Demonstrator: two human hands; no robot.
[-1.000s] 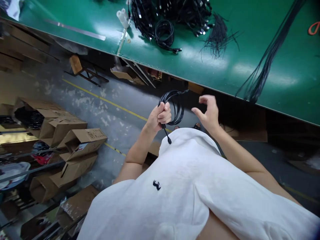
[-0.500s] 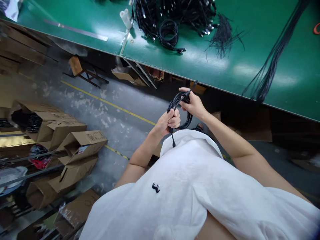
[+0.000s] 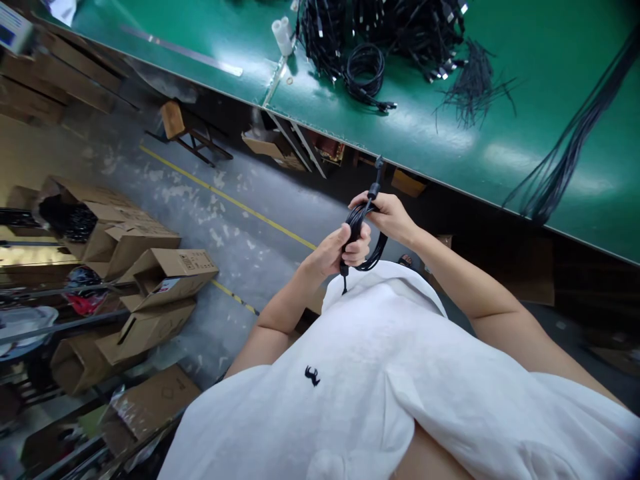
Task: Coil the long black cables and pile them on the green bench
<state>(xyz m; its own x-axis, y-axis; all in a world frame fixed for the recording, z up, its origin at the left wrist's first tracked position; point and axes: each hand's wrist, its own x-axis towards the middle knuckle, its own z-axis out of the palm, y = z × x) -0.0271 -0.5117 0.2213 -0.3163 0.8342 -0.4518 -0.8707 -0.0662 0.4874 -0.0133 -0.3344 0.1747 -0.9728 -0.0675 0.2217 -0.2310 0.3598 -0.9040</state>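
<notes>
A coiled black cable (image 3: 371,250) hangs in front of my white shirt, below the green table edge. My left hand (image 3: 340,252) is closed round the lower part of the coil, with one plug end dangling under it. My right hand (image 3: 387,215) is closed on the upper part of the coil, and the other plug end sticks up past its fingers. The two hands nearly touch, squeezing the loops flat.
The green table (image 3: 430,143) carries a pile of black cables (image 3: 380,27), one tied coil (image 3: 366,70), a bunch of thin black ties (image 3: 473,87), a long cable bundle (image 3: 570,157) and white tubes (image 3: 281,35). Open cardboard boxes (image 3: 150,280) stand on the floor at left.
My right hand was open and apart from the coil; it came in and closed on the coil's top. The round loop is now pressed narrow between both hands.
</notes>
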